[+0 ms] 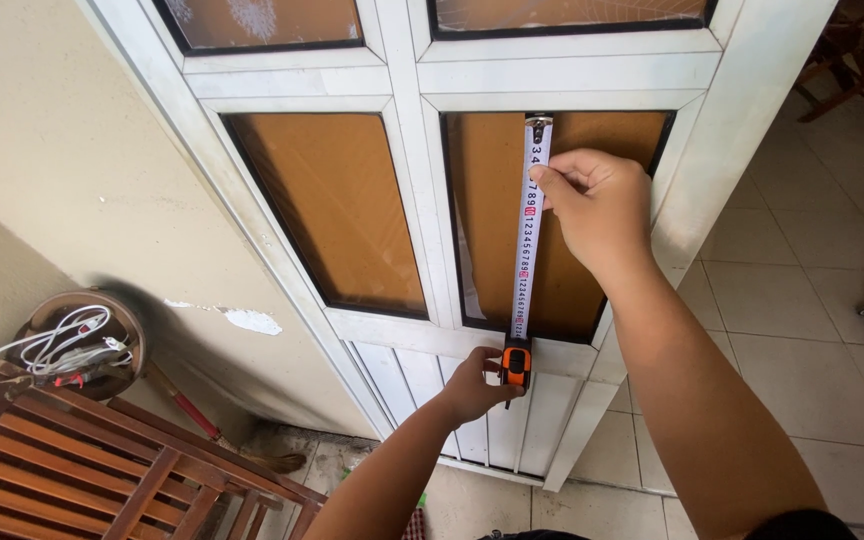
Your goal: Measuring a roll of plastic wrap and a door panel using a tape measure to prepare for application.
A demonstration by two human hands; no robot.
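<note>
Head view, looking down at a white-framed door with amber panels. A tape measure, its case orange and black, is held at the lower centre of the frame by the left hand, whose fingers are closed around the case at the bottom edge of the right-hand amber panel. From the case a white tape blade is drawn straight up across that panel, and its metal end hook is set at the panel's top edge, just above centre. The blade is pressed flat against the panel, near its upper end, by the right hand, with the fingers curled and the thumb laid on the blade. A second amber panel is seen to the left of the central white bar. A slatted wooden chair is shown at the lower left, with a round wooden holder of white cables above it. Pale floor tiles fill the right side.
</note>
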